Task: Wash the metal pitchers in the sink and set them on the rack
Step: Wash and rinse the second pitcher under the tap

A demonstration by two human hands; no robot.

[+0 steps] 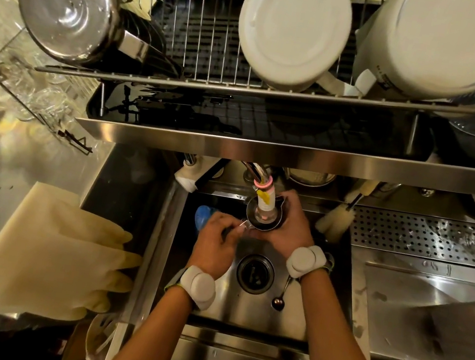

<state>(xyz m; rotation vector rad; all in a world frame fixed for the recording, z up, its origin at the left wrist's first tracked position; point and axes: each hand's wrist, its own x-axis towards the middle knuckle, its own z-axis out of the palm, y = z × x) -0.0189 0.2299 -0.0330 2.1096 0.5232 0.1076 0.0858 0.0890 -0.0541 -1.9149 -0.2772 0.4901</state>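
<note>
- Steel sink (285, 315) set into a steel tabletop (398, 303), seen from above; a wire rack (208, 48) spans the view at 12 o'clock.
- Pitcher (275, 223): small, metal, mouth up, held over the basin at its 12 o'clock edge, directly beneath the faucet (265, 200), whose nozzle dips into the opening.
- Right hand (289, 231): grip curled round the pitcher body from the 3 o'clock side.
- Left hand (215, 245): grip pinching the thin handle at the pitcher's 8 o'clock side.
- Wristbands (199, 287): grey, padded, one on each wrist.
- Drain (254, 273) at the basin centre; spoon (280, 298) lying just beside it at 4 o'clock.
- Blue sponge (202, 216) at the basin's 10 o'clock corner, partly behind the left hand.
- Brush (335, 221) leaning at the basin's 2 o'clock corner.
- Racked pitcher (67, 4): larger, metal, upturned at the rack's 9 o'clock end.
- White bowls (292, 24), upturned, from the rack's centre to 3 o'clock.
- Gloves (75, 246): pale rubber, on a board (35, 204) at the sink's 9 o'clock.
</note>
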